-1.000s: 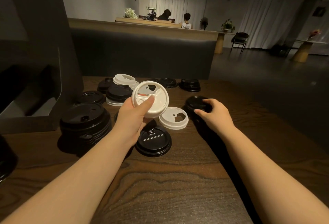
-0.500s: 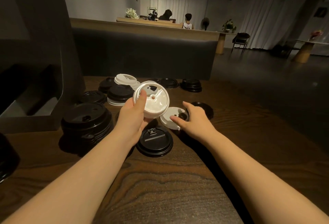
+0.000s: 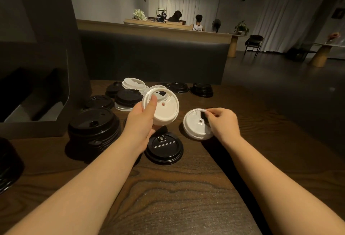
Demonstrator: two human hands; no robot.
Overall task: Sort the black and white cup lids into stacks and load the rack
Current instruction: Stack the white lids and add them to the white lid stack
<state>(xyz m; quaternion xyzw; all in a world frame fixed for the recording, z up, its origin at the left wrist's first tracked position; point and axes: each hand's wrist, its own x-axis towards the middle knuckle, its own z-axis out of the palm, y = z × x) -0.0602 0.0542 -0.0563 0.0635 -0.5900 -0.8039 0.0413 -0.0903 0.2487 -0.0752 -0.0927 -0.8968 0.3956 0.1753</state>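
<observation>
1. Head view, holding: white lids are what I'm gathering. My left hand (image 3: 143, 120) grips one white lid (image 3: 163, 108) clear of the surface (image 3: 186, 197), thumb curled over its rim, tilted to receive the next. My right hand (image 3: 221, 122) pinches the edge of a second white lid (image 3: 196, 125), low over or on the wood, I'd say to nest it with the first.
2. Head view, layout: black stack (image 3: 93, 126) sits left, a single black lid (image 3: 164, 149) near me, mixed lids behind.
3. Head view, unclear: rack (image 3: 35, 92) at left is dark and cropped; I can't read its slots.
</observation>
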